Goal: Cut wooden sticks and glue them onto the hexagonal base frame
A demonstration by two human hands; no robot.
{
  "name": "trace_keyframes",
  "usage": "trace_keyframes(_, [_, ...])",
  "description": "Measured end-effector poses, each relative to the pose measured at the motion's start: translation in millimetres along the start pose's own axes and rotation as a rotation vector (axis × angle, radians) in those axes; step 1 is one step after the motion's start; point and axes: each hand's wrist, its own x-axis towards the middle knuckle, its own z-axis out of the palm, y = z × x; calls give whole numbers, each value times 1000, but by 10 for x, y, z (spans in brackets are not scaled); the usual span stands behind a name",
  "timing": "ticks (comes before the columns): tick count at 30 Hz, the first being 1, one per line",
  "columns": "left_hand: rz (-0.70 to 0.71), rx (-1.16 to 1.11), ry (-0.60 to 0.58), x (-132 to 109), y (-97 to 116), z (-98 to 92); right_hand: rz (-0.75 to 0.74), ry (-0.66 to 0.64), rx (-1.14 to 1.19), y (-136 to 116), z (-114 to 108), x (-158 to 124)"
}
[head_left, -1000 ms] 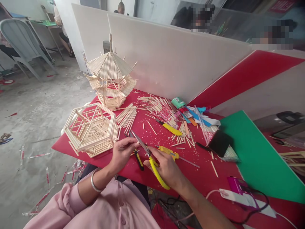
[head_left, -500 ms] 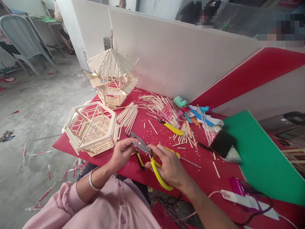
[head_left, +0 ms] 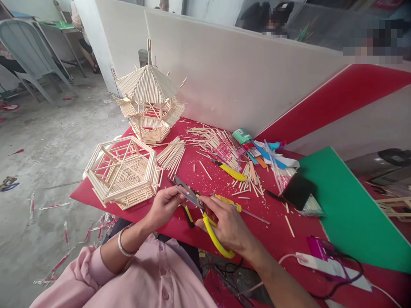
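Observation:
Scissors with yellow handles (head_left: 215,237) are in my right hand (head_left: 227,224), its fingers wrapped round the handles. The grey blades (head_left: 189,194) point away to the upper left. Thumb and fingertips of my left hand (head_left: 165,207) are pinched together right beside the blades. A small pale piece of stick shows at the blades by those fingertips; most of it is hidden. Left of my hands sits a hexagonal frame of wooden sticks (head_left: 112,199). Behind it stands a pagoda-like stick model (head_left: 147,85) with a sloped roof.
Loose sticks (head_left: 171,156) lie fanned on the red table (head_left: 205,235). A yellow-handled tool (head_left: 233,172), a screwdriver (head_left: 229,202) and a black-and-yellow tool (head_left: 189,217) lie around my hands. At right are a dark phone-like object (head_left: 293,190), a green board (head_left: 349,214) and a power strip (head_left: 324,267).
The view has shifted slightly. My right hand and the scissors have turned a little, and more of the screwdriver's yellow handle shows behind them. My left hand stays pinched in place.

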Motion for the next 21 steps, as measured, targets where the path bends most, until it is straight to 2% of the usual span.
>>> trace_keyframes(6, [-26, 15, -8, -10, 6, -5, 20, -52, 66, -11, -34, -2])
trace_keyframes(14, [-67, 35, -14, -19, 16, 10, -19, 73, -6, 27, 51, -27])
trace_keyframes(21, [-42, -67, -88, 0, 5, 10, -28, 37, -106, 3, -66, -18])
